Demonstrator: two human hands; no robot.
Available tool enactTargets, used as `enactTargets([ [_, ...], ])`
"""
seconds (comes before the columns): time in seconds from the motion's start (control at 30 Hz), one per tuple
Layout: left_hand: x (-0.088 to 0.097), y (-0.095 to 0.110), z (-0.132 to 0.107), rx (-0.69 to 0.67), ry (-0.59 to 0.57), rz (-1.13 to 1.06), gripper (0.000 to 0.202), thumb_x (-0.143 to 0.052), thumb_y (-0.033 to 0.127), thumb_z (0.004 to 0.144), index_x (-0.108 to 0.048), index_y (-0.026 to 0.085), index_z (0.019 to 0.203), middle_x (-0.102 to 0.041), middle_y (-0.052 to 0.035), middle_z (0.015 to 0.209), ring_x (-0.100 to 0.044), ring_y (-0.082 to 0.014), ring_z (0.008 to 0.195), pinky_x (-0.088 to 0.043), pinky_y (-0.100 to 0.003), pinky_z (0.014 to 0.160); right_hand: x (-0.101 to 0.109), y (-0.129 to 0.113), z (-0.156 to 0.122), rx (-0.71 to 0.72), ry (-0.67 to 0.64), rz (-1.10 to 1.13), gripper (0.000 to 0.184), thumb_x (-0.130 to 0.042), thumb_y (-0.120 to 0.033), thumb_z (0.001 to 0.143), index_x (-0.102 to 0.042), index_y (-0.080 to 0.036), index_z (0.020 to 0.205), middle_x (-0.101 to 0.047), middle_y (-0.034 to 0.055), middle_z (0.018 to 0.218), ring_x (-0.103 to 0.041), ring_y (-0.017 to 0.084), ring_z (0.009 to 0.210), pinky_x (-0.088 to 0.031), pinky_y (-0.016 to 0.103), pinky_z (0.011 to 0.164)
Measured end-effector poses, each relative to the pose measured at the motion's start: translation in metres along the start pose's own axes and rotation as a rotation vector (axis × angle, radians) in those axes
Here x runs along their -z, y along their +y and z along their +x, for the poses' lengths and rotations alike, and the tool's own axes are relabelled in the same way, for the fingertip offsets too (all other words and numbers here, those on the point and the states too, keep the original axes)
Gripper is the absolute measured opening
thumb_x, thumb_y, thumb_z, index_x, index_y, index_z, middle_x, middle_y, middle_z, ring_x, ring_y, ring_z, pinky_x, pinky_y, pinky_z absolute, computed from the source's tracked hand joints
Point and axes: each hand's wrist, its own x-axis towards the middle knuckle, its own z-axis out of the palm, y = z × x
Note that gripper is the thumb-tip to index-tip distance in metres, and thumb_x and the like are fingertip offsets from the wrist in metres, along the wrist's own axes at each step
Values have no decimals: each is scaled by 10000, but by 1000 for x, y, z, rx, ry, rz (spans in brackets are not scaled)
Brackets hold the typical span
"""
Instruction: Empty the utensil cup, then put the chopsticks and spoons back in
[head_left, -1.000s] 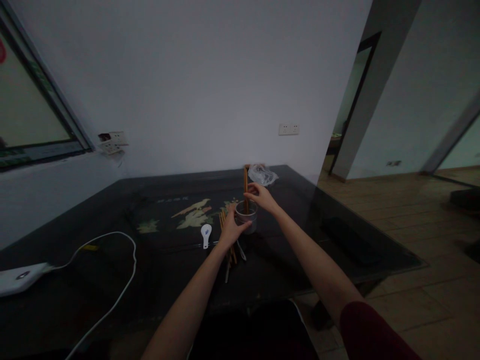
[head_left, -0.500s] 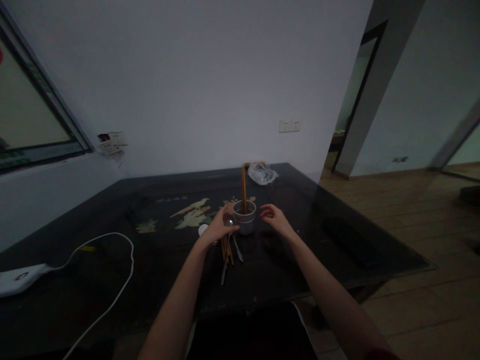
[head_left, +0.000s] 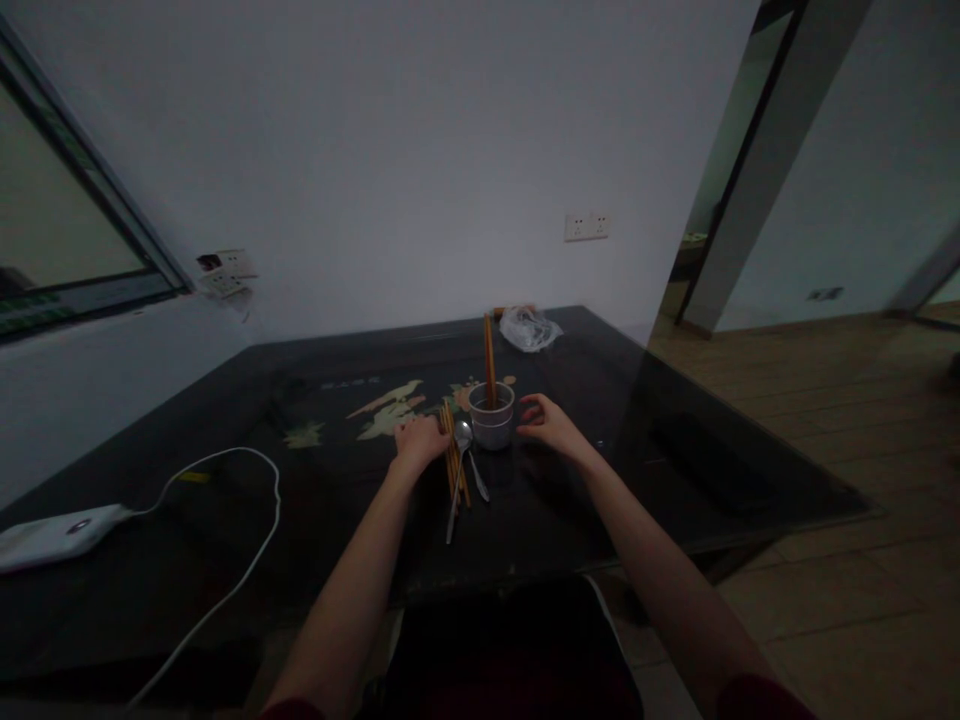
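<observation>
A light-coloured cup [head_left: 493, 428] stands upright on the dark table, with chopsticks [head_left: 490, 362] leaning up out of it. Left of the cup lie several loose chopsticks [head_left: 454, 470] and metal spoons [head_left: 463, 436], whose handles cross toward me. My left hand [head_left: 421, 440] is lowered to the table just left of these utensils, its fingers curled down; whatever is under them is hidden. Beside the cup's right side hovers my right hand [head_left: 547, 422], open, fingers loosely bent and apart, not touching the cup.
At the back of the table lies a crumpled clear plastic bag [head_left: 529, 330]. A white power strip [head_left: 64, 535] sits at the left, its white cable [head_left: 277, 490] looping over the tabletop [head_left: 337, 540]. A white wall [head_left: 412, 180] rises behind.
My left hand has left the cup's left side and moved left, over the spot where a small white round thing showed. My right hand stays beside the cup. The view has shifted slightly.
</observation>
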Motion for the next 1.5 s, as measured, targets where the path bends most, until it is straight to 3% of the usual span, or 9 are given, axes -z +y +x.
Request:
enactTargets([
  [0.4, -4, 1, -2, 8, 7, 30, 410, -500, 523, 744, -666, 177, 889, -678, -177, 1051, -558, -360, 1079, -347, -476, 909, -14, 1, -2, 25, -31, -22, 575, -746, -194, 576, -517, -183, 1104, -551, -11, 843, -547, 115, 673, -432, 234, 567],
  [0.6, -5, 8, -1, 29, 84, 94, 425, -499, 493, 778, -651, 145, 969, -691, -188, 975, -597, -341, 1009, -323, -475, 924, -20, 0, -4, 90, 22, -97, 662, -765, -160, 552, -505, -183, 1160, -563, 19, 911, -541, 138, 766, -463, 281, 685],
  [0.73, -8, 8, 4, 30, 69, 69, 373, -461, 437, 824, -662, 150, 950, -691, -183, 959, -631, -321, 949, -302, -486, 937, -23, -1, -4, 88, 40, -99, 675, -762, -160, 557, -495, -184, 1177, -567, 28, 941, -549, 145, 796, -468, 291, 704],
  [0.93, -7, 5, 9, 70, 43, 54, 352, -523, 406, 779, -671, 136, 949, -692, -188, 968, -635, -329, 951, -344, -472, 921, -23, -4, -6, 98, 37, -113, 666, -767, -170, 560, -501, -184, 1169, -570, 25, 924, -555, 158, 808, -465, 312, 731],
  [1.03, -4, 2, 10, 90, -1, -19, 382, -529, 430, 769, -675, 132, 957, -683, -200, 1005, -631, -338, 964, -421, -415, 831, -22, -5, -6, 95, 41, -110, 669, -763, -163, 568, -492, -179, 1180, -568, 29, 931, -557, 163, 815, -465, 316, 735],
  [1.13, -1, -3, 13, 110, 29, -142, 343, -515, 384, 786, -676, 152, 981, -686, -178, 1014, -639, -312, 944, -454, -346, 740, -23, -6, -7, 92, 48, -108, 691, -767, -165, 568, -479, -182, 1196, -567, 33, 945, -557, 169, 834, -468, 327, 751],
  [1.33, 3, -16, 23, 56, 83, -417, 265, -488, 298, 826, -694, 172, 935, -718, -91, 881, -656, -222, 851, -459, -276, 710, -26, -6, -6, 93, 36, -111, 755, -782, -179, 556, -451, -158, 1235, -559, 60, 986, -555, 186, 875, -471, 349, 789],
  [1.5, 22, -20, 17, 88, 134, -736, 264, -514, 291, 823, -686, 132, 945, -718, -80, 809, -667, -179, 731, -483, -248, 658, -27, -5, -6, 112, 40, -111, 737, -781, -179, 566, -450, -153, 1224, -562, 59, 987, -551, 191, 904, -464, 352, 816],
])
